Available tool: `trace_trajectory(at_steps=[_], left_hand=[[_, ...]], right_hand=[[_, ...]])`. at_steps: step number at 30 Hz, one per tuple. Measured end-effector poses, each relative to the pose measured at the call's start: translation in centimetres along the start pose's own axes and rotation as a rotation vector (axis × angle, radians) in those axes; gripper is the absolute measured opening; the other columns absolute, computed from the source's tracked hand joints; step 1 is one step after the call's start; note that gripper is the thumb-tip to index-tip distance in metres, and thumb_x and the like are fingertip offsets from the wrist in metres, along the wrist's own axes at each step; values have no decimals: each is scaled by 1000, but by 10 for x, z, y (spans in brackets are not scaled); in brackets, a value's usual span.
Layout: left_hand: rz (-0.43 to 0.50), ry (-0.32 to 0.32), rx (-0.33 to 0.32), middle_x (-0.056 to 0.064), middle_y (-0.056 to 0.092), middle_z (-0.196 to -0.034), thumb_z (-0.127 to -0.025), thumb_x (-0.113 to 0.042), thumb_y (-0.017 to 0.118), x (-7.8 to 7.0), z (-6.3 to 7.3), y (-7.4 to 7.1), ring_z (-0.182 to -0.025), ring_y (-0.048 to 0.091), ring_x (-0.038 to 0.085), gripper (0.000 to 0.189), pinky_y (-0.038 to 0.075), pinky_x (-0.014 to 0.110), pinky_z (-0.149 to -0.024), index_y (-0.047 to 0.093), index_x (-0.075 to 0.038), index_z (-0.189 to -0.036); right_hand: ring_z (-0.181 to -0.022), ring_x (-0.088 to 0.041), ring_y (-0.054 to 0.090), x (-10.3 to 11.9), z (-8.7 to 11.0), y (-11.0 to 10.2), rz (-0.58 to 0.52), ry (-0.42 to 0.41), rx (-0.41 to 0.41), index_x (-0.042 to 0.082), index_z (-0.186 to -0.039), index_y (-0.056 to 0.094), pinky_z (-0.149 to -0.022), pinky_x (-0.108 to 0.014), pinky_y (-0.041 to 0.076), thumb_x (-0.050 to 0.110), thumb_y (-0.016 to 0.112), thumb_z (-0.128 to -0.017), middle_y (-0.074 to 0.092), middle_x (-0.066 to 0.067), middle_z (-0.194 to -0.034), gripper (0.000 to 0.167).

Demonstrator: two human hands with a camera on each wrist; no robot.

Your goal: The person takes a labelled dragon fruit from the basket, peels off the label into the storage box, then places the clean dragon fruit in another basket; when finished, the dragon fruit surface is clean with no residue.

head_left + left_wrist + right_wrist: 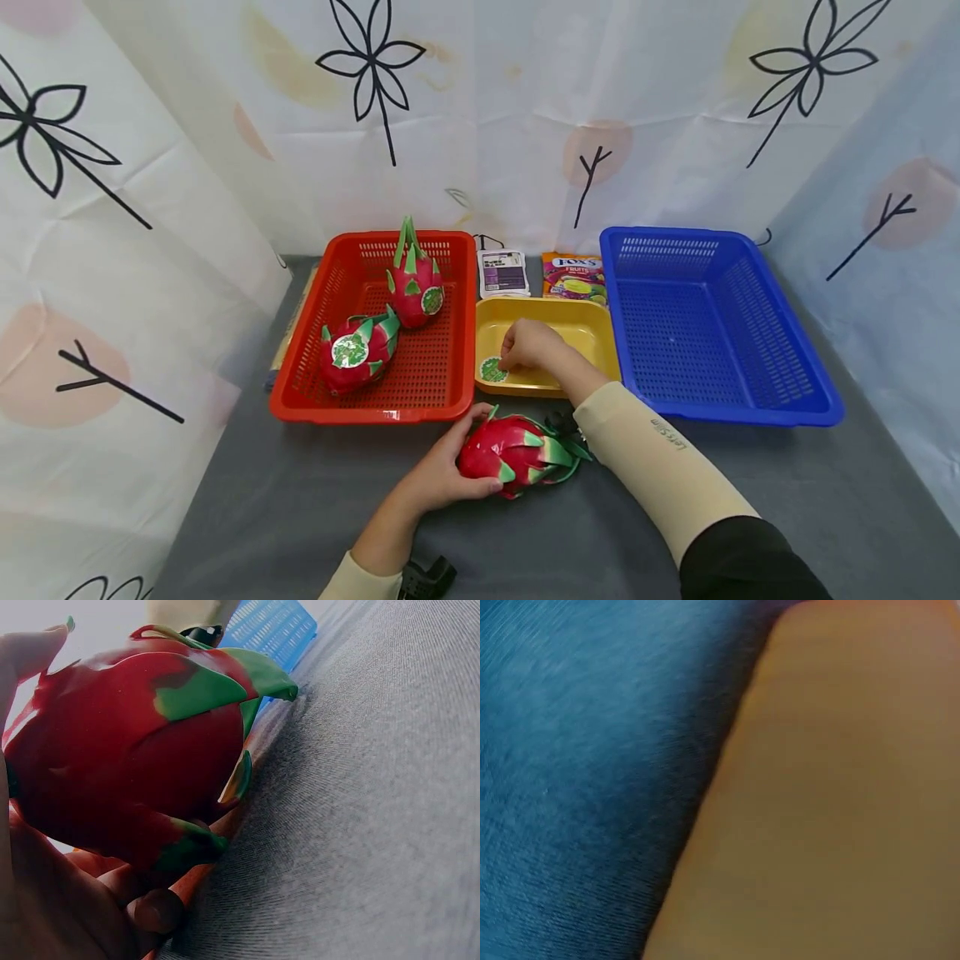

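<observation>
Carefully, I held the glossy red-and-green dragon fruit (513, 454) in the left hand (453, 467), curled round one end, just in front of the shallow yellow plastic tray (588, 321). Inside its near left corner the right hand (534, 343) pinched the round green-and-white paper-like sticker (491, 371); light edge contact, I judged, avoided creases.

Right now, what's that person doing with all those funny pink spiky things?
A person's left hand is holding a dragon fruit in front of the baskets. Their right hand reaches into a yellow tray, its fingers pinching the edge of a round green sticker. Two more dragon fruits sit in the red basket, each showing a round sticker. No sticker shows on the held one from here. A blue basket stands on the right.
</observation>
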State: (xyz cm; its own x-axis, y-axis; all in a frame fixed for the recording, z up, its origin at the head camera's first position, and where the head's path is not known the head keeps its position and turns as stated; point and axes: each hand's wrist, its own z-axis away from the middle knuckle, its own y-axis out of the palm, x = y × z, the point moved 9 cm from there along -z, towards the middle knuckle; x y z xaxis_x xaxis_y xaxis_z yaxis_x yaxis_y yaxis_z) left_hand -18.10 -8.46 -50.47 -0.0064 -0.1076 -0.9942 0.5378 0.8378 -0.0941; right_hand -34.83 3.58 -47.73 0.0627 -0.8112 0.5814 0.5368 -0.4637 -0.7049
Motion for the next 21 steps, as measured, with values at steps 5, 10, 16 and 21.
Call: trace_trajectory(at_steps=[5, 10, 16, 21], left_hand=[[-11, 12, 1, 9, 41, -146, -82, -30, 85, -2, 1, 0, -132, 45, 31, 89, 49, 35, -101, 33, -17, -153], [-11, 25, 0, 12, 41, -146, -83, -29, 84, -4, 1, 0, -131, 44, 33, 88, 50, 35, -100, 33, -17, -153], [-10, 11, -5, 11, 41, -147, -82, -28, 84, -3, 2, 0, -132, 44, 32, 88, 50, 35, -100, 33, -16, -153], [-30, 0, -12, 9, 41, -147, -81, -31, 84, -2, 2, 0, -133, 42, 31, 88, 50, 36, -100, 34, -20, -152]], right_hand=[[-66, -19, 56, 6, -2, 1, 165, -15, -35, 13, -78, 72, -62, -30, 43, 29, 84, -84, 63, -2, -69, 21], [-68, -20, 57, 6, 1, -1, 180, 9, -43, 12, -83, 72, -63, -30, 44, 31, 84, -84, 64, -3, -72, 22], [-68, -20, 54, 16, 21, -21, 92, -25, -85, 10, -90, 70, -62, -29, 45, 30, 80, -89, 61, -5, -76, 22], [-69, -20, 51, 29, 49, -45, 9, -103, -159, 9, -92, 69, -61, -31, 43, 32, 76, -93, 59, -4, -77, 24]])
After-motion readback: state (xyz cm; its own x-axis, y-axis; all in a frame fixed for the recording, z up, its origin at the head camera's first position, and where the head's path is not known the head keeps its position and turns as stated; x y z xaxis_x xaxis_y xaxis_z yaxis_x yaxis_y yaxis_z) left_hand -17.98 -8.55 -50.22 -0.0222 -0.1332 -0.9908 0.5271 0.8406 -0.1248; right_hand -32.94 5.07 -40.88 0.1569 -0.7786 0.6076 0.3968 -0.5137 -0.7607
